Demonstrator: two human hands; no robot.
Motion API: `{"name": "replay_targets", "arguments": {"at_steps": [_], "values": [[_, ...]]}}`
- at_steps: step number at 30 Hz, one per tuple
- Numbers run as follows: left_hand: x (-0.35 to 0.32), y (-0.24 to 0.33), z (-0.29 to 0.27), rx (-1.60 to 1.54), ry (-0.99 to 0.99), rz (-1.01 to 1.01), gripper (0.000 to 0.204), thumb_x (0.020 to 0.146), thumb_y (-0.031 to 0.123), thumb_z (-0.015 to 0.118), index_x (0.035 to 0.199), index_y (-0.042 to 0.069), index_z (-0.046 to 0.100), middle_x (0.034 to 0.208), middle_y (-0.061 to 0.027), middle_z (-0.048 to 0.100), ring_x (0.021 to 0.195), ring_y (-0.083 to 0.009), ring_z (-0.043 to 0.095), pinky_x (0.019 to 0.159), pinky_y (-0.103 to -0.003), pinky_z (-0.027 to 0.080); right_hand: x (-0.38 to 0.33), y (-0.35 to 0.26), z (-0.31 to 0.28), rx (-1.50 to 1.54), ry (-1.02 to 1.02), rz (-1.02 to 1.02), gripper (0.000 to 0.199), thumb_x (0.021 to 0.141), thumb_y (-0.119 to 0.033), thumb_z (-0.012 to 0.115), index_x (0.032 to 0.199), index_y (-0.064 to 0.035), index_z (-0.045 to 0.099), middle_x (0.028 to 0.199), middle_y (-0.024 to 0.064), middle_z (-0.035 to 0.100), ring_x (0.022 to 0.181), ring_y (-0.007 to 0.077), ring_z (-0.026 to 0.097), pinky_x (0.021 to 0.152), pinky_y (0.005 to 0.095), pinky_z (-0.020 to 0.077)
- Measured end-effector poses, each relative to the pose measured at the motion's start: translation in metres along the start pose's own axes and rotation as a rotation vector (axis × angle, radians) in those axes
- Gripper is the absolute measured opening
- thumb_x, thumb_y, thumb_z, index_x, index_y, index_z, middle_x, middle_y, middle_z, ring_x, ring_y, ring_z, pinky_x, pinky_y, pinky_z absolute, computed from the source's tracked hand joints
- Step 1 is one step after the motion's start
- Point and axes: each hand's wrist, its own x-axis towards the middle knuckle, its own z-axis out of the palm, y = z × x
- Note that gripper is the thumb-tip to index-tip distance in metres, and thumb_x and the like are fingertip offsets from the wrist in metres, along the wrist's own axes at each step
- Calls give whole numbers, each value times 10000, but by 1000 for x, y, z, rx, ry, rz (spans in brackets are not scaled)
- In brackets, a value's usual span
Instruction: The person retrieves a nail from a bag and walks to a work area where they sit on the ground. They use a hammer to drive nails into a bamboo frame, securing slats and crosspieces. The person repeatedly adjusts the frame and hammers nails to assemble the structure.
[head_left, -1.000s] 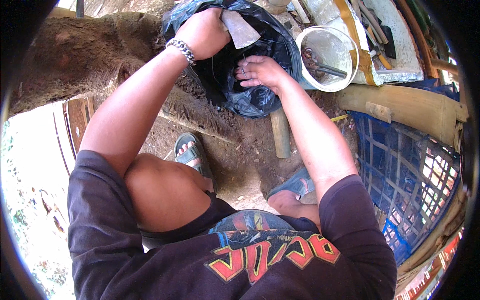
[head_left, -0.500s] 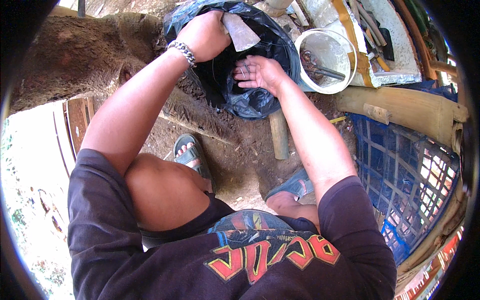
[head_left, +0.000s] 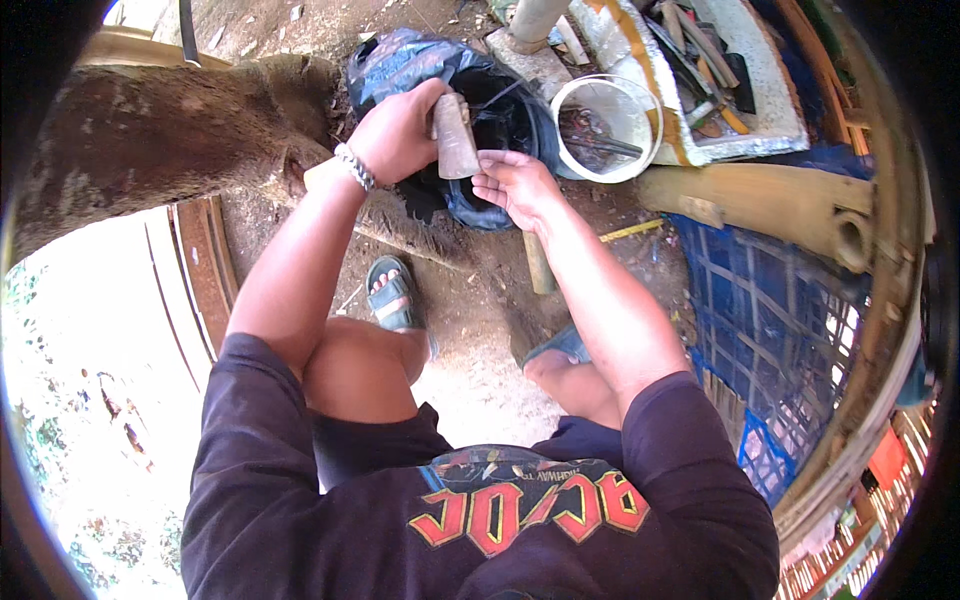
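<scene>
A grey wedge-shaped axe head (head_left: 457, 140) is gripped at its narrower upper end by my left hand (head_left: 398, 135), with the wide edge pointing down. My right hand (head_left: 518, 188) meets its lower right corner, thumb and fingertips pinched at the edge. Whether a handle is fitted is hidden by my left hand. Behind and beneath both hands stands a round container lined with a black plastic bag (head_left: 400, 68); its mouth is open and dark inside.
Right of the bag, a white bucket (head_left: 655, 130) holds dark rods. Beyond it, a foam box (head_left: 775, 140) contains several tools. A thick log (head_left: 170, 140) lies left; a bamboo pole (head_left: 760, 200) and blue mesh (head_left: 740, 270) are at right.
The axe head has come nearer to me, out from over the bag, and turned so its edge points down. My right hand has gone from open-palmed over the bag to the blade's corner.
</scene>
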Motion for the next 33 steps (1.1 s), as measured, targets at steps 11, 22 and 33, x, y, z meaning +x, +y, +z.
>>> {"name": "replay_targets", "arguments": {"at_steps": [11,22,33], "values": [[-121,145,-83,-398,439,-207,495,796,62,841,1186,55,536,1102,-108,713,953,-197,681,843,-342,549,-251,-153,68,446,-115,-8,713,1025,-537,488,1326,107,535,1282,242,635,1212,347,625,1071,443,502],[-278,393,-190,-823,576,-198,473,903,-10,721,1281,60,445,1158,-150,684,1065,-196,666,907,-321,535,-454,-239,178,300,-456,206,683,1062,-507,421,1364,99,508,1305,242,623,1208,327,635,1039,416,531],[-565,419,-166,-238,642,-906,425,831,99,692,1225,64,534,1055,-250,680,1015,-438,655,843,-489,526,-526,-159,296,-203,-535,542,204,1045,-94,528,1206,5,605,1016,108,705,864,186,709,782,306,626]]}}
